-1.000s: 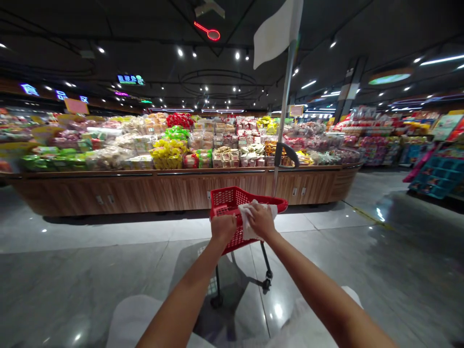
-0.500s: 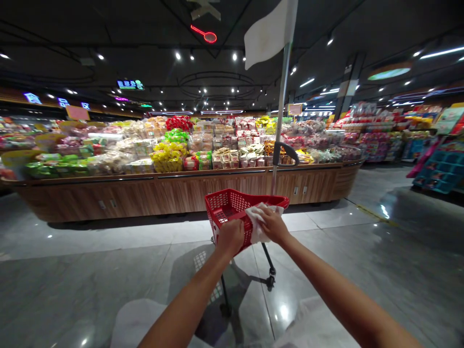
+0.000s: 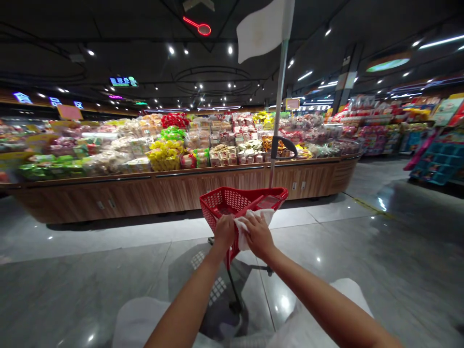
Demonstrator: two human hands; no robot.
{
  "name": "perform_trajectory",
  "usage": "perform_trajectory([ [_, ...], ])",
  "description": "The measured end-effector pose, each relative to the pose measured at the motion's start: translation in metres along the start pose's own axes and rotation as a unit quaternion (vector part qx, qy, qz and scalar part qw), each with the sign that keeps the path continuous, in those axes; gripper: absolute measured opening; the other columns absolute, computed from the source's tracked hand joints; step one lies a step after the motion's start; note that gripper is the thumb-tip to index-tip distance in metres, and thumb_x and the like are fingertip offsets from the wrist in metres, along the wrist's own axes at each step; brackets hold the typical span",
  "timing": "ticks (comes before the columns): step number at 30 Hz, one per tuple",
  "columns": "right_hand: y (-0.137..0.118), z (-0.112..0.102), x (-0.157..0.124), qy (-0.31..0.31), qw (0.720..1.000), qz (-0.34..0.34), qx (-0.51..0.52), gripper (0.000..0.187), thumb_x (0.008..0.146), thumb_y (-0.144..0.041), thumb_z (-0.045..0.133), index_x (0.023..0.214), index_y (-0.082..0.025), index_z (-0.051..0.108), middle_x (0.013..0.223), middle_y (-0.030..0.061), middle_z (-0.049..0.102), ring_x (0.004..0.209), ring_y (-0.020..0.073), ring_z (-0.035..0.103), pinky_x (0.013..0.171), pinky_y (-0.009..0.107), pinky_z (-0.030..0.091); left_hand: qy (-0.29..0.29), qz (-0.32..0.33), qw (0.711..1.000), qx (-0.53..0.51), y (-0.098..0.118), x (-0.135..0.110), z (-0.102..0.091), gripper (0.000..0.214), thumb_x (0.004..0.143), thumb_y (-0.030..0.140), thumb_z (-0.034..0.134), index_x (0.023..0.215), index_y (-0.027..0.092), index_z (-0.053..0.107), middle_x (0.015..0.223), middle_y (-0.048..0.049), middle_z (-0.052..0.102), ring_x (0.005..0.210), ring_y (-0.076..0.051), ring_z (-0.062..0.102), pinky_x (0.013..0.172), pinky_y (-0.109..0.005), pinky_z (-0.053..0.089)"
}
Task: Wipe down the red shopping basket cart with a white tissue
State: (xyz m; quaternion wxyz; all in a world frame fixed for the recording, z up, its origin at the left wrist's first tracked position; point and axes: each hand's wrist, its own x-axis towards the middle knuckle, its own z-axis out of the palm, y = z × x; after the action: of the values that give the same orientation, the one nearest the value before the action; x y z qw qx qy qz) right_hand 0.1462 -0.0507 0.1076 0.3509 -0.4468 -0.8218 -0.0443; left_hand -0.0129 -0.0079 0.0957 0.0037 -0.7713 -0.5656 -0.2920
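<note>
A red plastic shopping cart with perforated basket walls stands right in front of me on dark legs with casters. My left hand is closed around the near rim of its basket. Just to the right, my right hand presses a crumpled white cloth against the same side of the cart, its fingers curled over the fabric. Part of the cloth hangs down the outside of the basket. The rim under both hands is hidden.
Behind the cart runs a long wood-panelled display counter piled with packaged snacks. A metal pole with a dark handle and a white flag rises beyond the cart. More shelves stand at the right. The grey floor is glossy.
My right hand and the cloth have moved left along the rim, closer to my left hand. The cart has turned slightly, and my left hand has shifted a little up and left.
</note>
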Motion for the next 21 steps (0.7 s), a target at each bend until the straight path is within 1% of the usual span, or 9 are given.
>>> perform_trajectory([
  [1, 0.003, -0.004, -0.002, -0.003, 1.000, -0.011, 0.005, 0.041, 0.086, -0.020, 0.047, 0.126, -0.023, 0.056, 0.127, 0.0084, 0.056, 0.123, 0.0255, 0.043, 0.112, 0.050, 0.016, 0.008, -0.009, 1.000, -0.011, 0.004, -0.005, -0.001, 0.036, 0.096, 0.019, 0.026, 0.102, 0.017, 0.061, 0.104, -0.0079, 0.068, 0.103, -0.020, 0.060, 0.101, -0.042, 0.041],
  [3, 0.020, -0.014, -0.004, -0.015, 0.999, -0.035, 0.020, 0.039, 0.088, -0.019, 0.044, 0.124, -0.024, 0.058, 0.122, 0.0078, 0.059, 0.117, 0.0233, 0.048, 0.111, 0.048, 0.020, 0.021, -0.010, 0.999, -0.040, 0.008, -0.015, -0.003, 0.037, 0.097, 0.023, 0.025, 0.106, 0.019, 0.061, 0.109, -0.0060, 0.068, 0.107, -0.019, 0.059, 0.108, -0.044, 0.035],
  [5, 0.045, -0.024, -0.004, -0.019, 0.999, -0.036, 0.032, 0.037, 0.090, -0.018, 0.040, 0.119, -0.024, 0.062, 0.116, 0.0069, 0.062, 0.113, 0.0216, 0.051, 0.111, 0.045, 0.024, 0.025, 0.019, 0.997, -0.068, 0.010, -0.025, -0.001, 0.037, 0.098, 0.027, 0.026, 0.114, 0.020, 0.059, 0.118, -0.0051, 0.065, 0.115, -0.018, 0.056, 0.113, -0.046, 0.028],
  [8, 0.081, -0.034, -0.004, 0.001, 1.000, 0.009, 0.025, 0.038, 0.090, -0.016, 0.037, 0.113, -0.024, 0.066, 0.114, 0.0062, 0.064, 0.111, 0.0212, 0.053, 0.110, 0.044, 0.027, 0.019, 0.041, 0.994, -0.102, 0.018, -0.032, 0.010, 0.041, 0.097, 0.029, 0.025, 0.127, 0.020, 0.053, 0.130, -0.0059, 0.059, 0.124, -0.019, 0.050, 0.114, -0.045, 0.028],
  [10, 0.093, -0.037, -0.006, 0.014, 0.999, 0.045, 0.008, 0.039, 0.090, -0.017, 0.036, 0.113, -0.024, 0.067, 0.117, 0.0065, 0.064, 0.112, 0.0219, 0.053, 0.108, 0.044, 0.029, 0.004, 0.040, 0.993, -0.111, 0.028, -0.032, 0.021, 0.044, 0.097, 0.031, 0.026, 0.134, 0.019, 0.048, 0.137, -0.0068, 0.054, 0.130, -0.021, 0.045, 0.114, -0.045, 0.029],
  [13, 0.089, -0.036, -0.013, 0.023, 0.996, 0.077, -0.022, 0.039, 0.091, -0.018, 0.034, 0.113, -0.023, 0.066, 0.117, 0.0065, 0.064, 0.112, 0.0219, 0.054, 0.107, 0.043, 0.032, -0.030, 0.040, 0.991, -0.120, 0.048, -0.027, 0.033, 0.047, 0.097, 0.033, 0.027, 0.138, 0.018, 0.043, 0.143, -0.0069, 0.047, 0.136, -0.021, 0.037, 0.115, -0.044, 0.029],
  [16, 0.070, -0.031, -0.021, 0.022, 0.997, 0.045, -0.063, 0.036, 0.091, -0.020, 0.038, 0.115, -0.021, 0.064, 0.115, 0.0071, 0.065, 0.113, 0.0231, 0.052, 0.110, 0.044, 0.027, -0.053, 0.052, 0.985, -0.156, 0.056, -0.019, 0.037, 0.047, 0.097, 0.031, 0.025, 0.139, 0.018, 0.042, 0.145, -0.0057, 0.045, 0.136, -0.018, 0.037, 0.116, -0.040, 0.029],
  [18, 0.064, -0.030, -0.024, 0.024, 0.996, 0.018, -0.088, 0.034, 0.092, -0.021, 0.040, 0.118, -0.020, 0.062, 0.118, 0.0077, 0.063, 0.116, 0.0243, 0.050, 0.112, 0.045, 0.023, -0.054, 0.061, 0.979, -0.185, 0.048, -0.014, 0.034, 0.048, 0.097, 0.029, 0.024, 0.141, 0.017, 0.040, 0.145, -0.0064, 0.045, 0.135, -0.016, 0.039, 0.114, -0.037, 0.032],
  [21, 0.074, -0.035, -0.023, 0.015, 0.994, 0.023, -0.110, 0.035, 0.092, -0.019, 0.040, 0.121, -0.021, 0.060, 0.116, 0.0076, 0.063, 0.112, 0.0231, 0.051, 0.110, 0.043, 0.027, -0.048, 0.033, 0.985, -0.161, 0.011, -0.006, 0.025, 0.051, 0.094, 0.027, 0.029, 0.144, 0.016, 0.033, 0.147, -0.0079, 0.041, 0.136, -0.016, 0.038, 0.113, -0.036, 0.032],
])
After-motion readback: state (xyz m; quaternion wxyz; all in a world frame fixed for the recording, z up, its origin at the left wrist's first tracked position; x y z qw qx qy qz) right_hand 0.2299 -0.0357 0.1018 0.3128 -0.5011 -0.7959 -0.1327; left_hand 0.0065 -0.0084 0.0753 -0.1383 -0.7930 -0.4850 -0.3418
